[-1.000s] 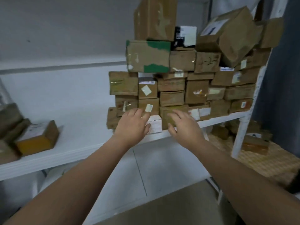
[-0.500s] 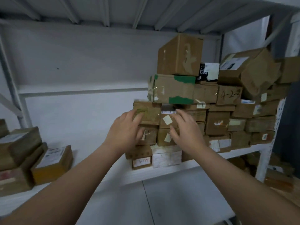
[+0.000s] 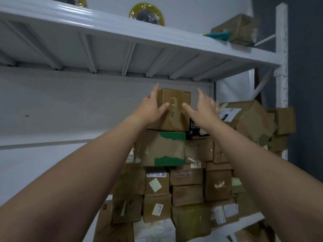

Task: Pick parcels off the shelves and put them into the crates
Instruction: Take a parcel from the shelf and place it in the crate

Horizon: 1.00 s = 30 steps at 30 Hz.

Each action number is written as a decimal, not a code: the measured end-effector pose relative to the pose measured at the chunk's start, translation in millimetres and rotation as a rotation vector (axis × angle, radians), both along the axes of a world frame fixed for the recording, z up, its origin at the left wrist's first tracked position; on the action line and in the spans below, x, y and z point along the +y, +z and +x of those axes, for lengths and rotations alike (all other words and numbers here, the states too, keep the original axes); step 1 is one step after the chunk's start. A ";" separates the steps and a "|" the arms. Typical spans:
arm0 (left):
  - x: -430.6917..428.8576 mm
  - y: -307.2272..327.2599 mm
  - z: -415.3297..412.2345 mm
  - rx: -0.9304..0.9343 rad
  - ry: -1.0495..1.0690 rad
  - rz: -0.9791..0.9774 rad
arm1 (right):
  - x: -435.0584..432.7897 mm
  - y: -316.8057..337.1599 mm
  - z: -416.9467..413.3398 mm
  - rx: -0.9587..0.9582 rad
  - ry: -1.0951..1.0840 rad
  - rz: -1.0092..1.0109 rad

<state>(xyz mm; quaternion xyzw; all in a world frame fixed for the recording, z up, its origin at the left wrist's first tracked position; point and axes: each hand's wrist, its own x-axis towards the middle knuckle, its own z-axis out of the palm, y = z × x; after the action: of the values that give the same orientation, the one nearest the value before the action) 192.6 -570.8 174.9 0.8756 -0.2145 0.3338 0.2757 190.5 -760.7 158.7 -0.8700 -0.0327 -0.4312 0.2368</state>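
Head view puts the top box (image 3: pixel 174 100) straight ahead and above, between the two raised hands, standing upright on a green-taped box (image 3: pixel 162 147) at the peak of the stack. The left hand (image 3: pixel 152 109) lies flat-fingered against its left face, thumb across the front. The right hand (image 3: pixel 204 109) is spread open just beside the right face; contact there is unclear. Little room shows under the upper shelf (image 3: pixel 139 55), so the box likely has to come forward.

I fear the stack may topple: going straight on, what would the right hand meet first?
Probably the top box: the open right hand sits at its right edge, thumb across the front. Depth is unclear; the fingers might slide past alongside.
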 end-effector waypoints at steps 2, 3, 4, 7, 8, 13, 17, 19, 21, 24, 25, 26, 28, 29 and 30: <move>-5.8 9.5 8.3 0.026 -0.035 -0.044 | -2.2 8.2 13.6 0.098 0.093 0.055; -6.8 11.2 11.4 0.043 -0.046 -0.058 | -1.7 8.6 19.3 0.124 0.155 0.081; -7.2 11.9 13.9 0.064 -0.056 -0.075 | -0.4 7.4 24.9 0.125 0.202 0.096; -5.1 9.9 16.9 0.127 -0.134 -0.240 | 10.1 0.5 32.9 0.043 0.347 0.197; -4.1 9.2 16.3 0.132 -0.169 -0.318 | 14.8 -0.5 33.4 0.011 0.439 0.262; 2.7 7.5 2.6 -0.036 -0.265 -0.494 | 37.5 2.1 26.5 -0.201 0.674 0.350; 19.2 3.5 -15.6 -0.123 -0.271 -0.608 | 58.8 -5.7 10.7 -0.320 0.858 0.300; 34.8 1.8 -22.8 -0.101 -0.225 -0.638 | 72.2 -12.1 3.4 -0.301 0.926 0.232; 52.0 0.1 -29.8 -0.073 -0.182 -0.632 | 86.9 -17.9 -4.7 -0.293 0.919 0.158; 76.4 -2.9 -43.1 -0.031 -0.143 -0.584 | 109.3 -26.1 -17.7 -0.383 0.781 -0.009; 84.5 -4.2 -48.8 -0.007 -0.145 -0.593 | 117.4 -28.3 -22.6 -0.414 0.732 -0.075; 92.8 -5.4 -54.0 0.019 -0.156 -0.618 | 125.5 -30.2 -26.9 -0.447 0.690 -0.143; 111.4 -7.2 -63.0 0.073 -0.185 -0.675 | 142.5 -33.2 -35.2 -0.503 0.637 -0.262; 121.5 -8.6 -66.8 0.101 -0.201 -0.700 | 150.9 -34.0 -39.1 -0.516 0.621 -0.310; 131.9 -10.4 -70.0 0.124 -0.218 -0.730 | 158.7 -34.1 -42.8 -0.517 0.612 -0.350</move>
<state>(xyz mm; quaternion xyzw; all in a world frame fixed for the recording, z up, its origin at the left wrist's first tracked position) 122.7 -439.0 164.4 0.7104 -0.1563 0.3034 0.6155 147.8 -602.1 124.6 -0.7108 -0.4198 -0.5327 0.1868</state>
